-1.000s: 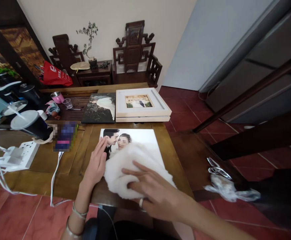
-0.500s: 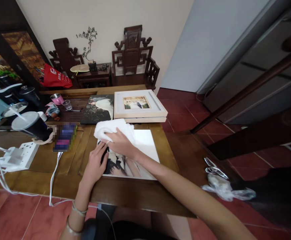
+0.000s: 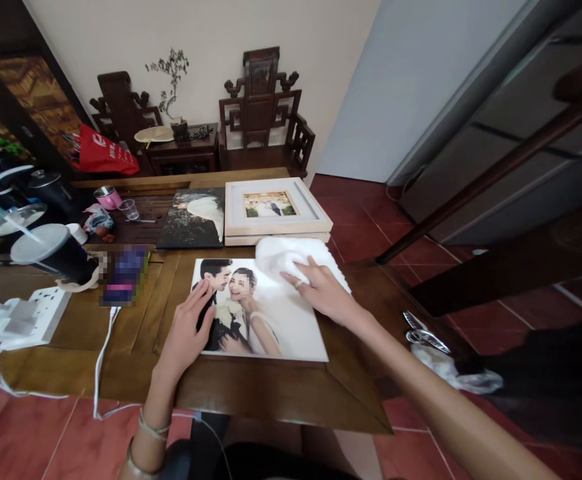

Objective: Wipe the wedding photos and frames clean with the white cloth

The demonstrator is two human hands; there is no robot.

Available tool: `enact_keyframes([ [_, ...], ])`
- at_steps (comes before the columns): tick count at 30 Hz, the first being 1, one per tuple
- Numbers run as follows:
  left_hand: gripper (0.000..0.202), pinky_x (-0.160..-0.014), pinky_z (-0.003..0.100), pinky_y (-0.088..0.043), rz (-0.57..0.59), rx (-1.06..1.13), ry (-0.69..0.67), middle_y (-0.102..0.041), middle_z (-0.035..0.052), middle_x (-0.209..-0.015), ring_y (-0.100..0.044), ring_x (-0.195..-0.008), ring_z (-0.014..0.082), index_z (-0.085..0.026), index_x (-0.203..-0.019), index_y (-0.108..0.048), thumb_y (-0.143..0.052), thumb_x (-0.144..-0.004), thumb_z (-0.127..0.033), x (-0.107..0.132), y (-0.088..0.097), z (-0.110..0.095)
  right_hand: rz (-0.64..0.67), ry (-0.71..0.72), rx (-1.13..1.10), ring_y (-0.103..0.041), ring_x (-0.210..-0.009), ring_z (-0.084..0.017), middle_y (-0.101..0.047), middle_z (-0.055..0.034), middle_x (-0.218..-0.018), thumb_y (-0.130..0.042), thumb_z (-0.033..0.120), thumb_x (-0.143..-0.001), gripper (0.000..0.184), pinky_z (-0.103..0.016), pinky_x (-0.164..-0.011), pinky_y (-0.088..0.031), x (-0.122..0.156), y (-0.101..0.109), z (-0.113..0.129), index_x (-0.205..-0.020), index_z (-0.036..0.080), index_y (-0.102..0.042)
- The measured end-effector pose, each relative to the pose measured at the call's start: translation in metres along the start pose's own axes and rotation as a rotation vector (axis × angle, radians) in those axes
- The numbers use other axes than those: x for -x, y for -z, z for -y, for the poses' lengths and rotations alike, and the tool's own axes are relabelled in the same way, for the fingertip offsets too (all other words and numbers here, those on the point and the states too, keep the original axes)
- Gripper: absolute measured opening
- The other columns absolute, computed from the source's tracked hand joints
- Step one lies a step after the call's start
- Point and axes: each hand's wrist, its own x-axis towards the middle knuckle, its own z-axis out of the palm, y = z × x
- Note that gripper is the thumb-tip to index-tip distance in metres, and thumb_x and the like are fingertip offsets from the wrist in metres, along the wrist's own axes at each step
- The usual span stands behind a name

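Observation:
A photo panel (image 3: 291, 327) with a picture of a couple lies flat on the wooden table, near its front edge. My left hand (image 3: 191, 323) rests on the panel's left edge, fingers stretched out. My right hand (image 3: 323, 290) grips a white cloth (image 3: 298, 257), which lies over the panel's upper right corner and hangs a little past its right side. Behind the panel sit a dark photo panel (image 3: 181, 217) and a stack of pale picture frames (image 3: 281, 223).
To the left are a lidded cup with a straw (image 3: 53, 250), a phone (image 3: 125, 273) on a charging cable, and a white power strip (image 3: 45, 313). A pink cup (image 3: 108, 197) stands further back. A plastic bag (image 3: 451, 370) lies on the right beside metal scissors-like items (image 3: 425, 331).
My right hand has swept the white cloth from the panel's upper left to its upper right, uncovering the two pictured heads. My left hand stays at the left edge.

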Motion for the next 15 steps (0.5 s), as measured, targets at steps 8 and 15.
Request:
enact_keyframes([
  [8, 0.044, -0.112, 0.048, -0.027, 0.001, -0.045, -0.009, -0.036, 0.0096, -0.151, -0.028, -0.142, 0.0216, -0.022, -0.141, -0.039, -0.034, -0.098, -0.029, 0.001, -0.006, 0.004, 0.135, 0.295, 0.056, -0.032, -0.137, -0.034, -0.054, -0.0145, -0.135, -0.044, 0.005, -0.064, 0.028, -0.061, -0.11, -0.026, 0.09, -0.002, 0.038, -0.082, 0.018, -0.06],
  [15, 0.048, -0.11, 0.048, -0.029, 0.024, -0.093, -0.024, -0.033, 0.011, -0.153, -0.027, -0.143, 0.0229, -0.023, -0.146, -0.03, -0.034, -0.098, -0.028, 0.002, -0.005, 0.004, 0.189, 0.302, 0.011, -0.045, -0.13, -0.03, -0.068, -0.0122, -0.116, -0.044, 0.009, -0.077, 0.022, -0.054, -0.11, -0.032, 0.085, 0.006, 0.032, -0.082, 0.02, -0.062],
])
